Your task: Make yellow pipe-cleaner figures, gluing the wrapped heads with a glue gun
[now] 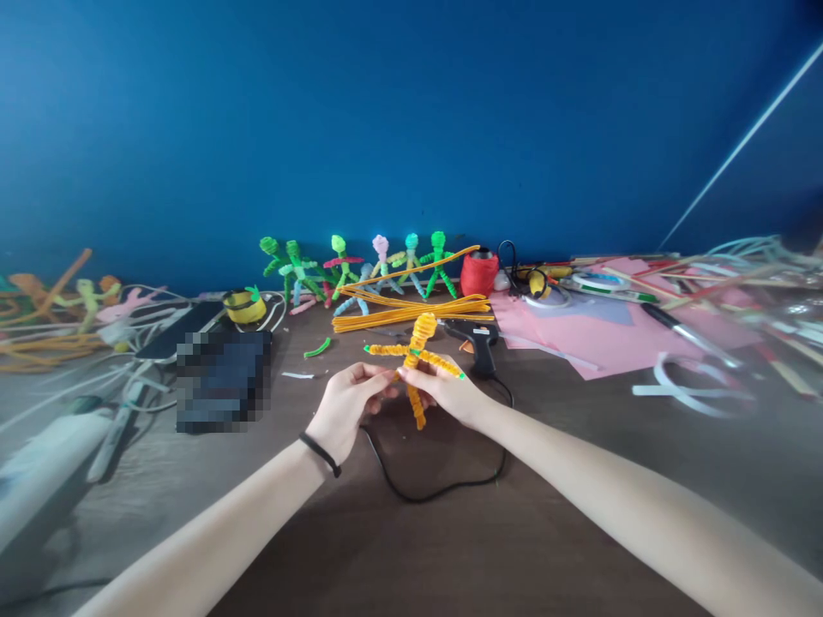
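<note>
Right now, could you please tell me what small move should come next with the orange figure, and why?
Perhaps free the left hand to pick up the green piece lying nearby: the orange figure has green tips on both arms, but its visible leg shows none.

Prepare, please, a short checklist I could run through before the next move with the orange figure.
1. Orange figure held: ok, right hand grips it, left hand at its side.
2. Green tips on both its arms: ok.
3. Both legs complete: cannot tell, the hands hide part.
4. Table below the hands free of the black cord: not ok, it loops there.
5. Glue gun cool: cannot tell; it lies behind the right hand.
6. Orange stems within view: ok, beyond the figure.
</note>
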Demonstrator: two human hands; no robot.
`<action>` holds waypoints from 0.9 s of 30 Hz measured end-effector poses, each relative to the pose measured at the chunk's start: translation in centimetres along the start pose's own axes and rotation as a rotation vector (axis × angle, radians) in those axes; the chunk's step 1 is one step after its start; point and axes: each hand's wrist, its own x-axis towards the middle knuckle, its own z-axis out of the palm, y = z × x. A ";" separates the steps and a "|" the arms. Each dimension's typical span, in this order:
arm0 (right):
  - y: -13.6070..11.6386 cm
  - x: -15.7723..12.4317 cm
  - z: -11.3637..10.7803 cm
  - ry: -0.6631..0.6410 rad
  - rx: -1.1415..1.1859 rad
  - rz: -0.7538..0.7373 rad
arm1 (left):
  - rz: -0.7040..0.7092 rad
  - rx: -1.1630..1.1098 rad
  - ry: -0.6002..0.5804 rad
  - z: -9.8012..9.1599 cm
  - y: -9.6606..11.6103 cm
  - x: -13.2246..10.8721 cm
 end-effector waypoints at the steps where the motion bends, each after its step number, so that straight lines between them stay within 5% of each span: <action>1: -0.1 0.0 0.0 -0.005 0.000 0.000 | -0.022 -0.052 -0.013 -0.1 -0.1 0.1; 12: 0.3 0.2 -0.2 -0.010 -0.069 -0.027 | -0.073 -0.292 -0.086 -0.2 -0.3 0.5; 20: -0.2 0.0 0.0 -0.008 -0.084 -0.063 | 0.287 0.221 -0.084 -0.6 -0.4 1.0; 27: -0.3 0.0 -0.1 -0.019 -0.088 -0.082 | 0.384 0.467 -0.164 -0.9 0.1 1.3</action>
